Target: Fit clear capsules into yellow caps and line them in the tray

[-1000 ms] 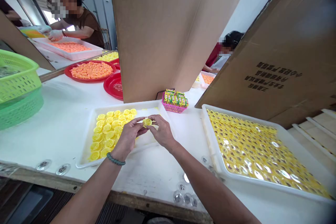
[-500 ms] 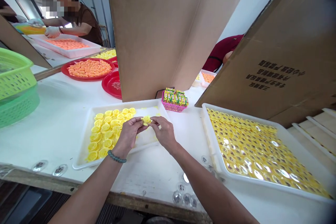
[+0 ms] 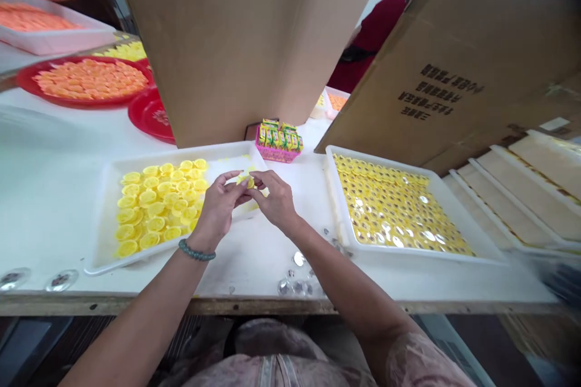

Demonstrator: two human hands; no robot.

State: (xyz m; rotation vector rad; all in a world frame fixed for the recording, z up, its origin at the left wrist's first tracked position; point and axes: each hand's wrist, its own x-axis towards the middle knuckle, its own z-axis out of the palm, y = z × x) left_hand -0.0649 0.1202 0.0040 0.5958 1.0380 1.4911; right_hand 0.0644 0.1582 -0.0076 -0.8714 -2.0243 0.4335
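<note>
Between my two hands, above the front right of a white tray [image 3: 100,217], is a small round yellow plastic piece [image 3: 247,182]. My left hand [image 3: 218,204], with a beaded bracelet at the wrist, pinches one side of it. The thumb and fingertips of my right hand [image 3: 278,201] grip the other side. Fingers partly cover the piece. Many similar yellow pieces [image 3: 157,208], patterned like lemon slices, fill the tray's left part. Another white tray [image 3: 338,224] to the right holds rows of yellow pieces [image 3: 394,205] with shiny clear tops and dark centres.
Clear discs [image 3: 62,280] lie along the table's front edge, with more [image 3: 297,286] near my right forearm. A pink basket [image 3: 278,155] of small packets stands behind. Cardboard panels [image 3: 245,42] rise at the back. Red plates [image 3: 147,118] sit back left; co-workers are partly visible.
My view has tilted down and shifted right, so the green baskets have left the picture. Both hands keep hold of the yellow piece, which has turned between the fingers.
</note>
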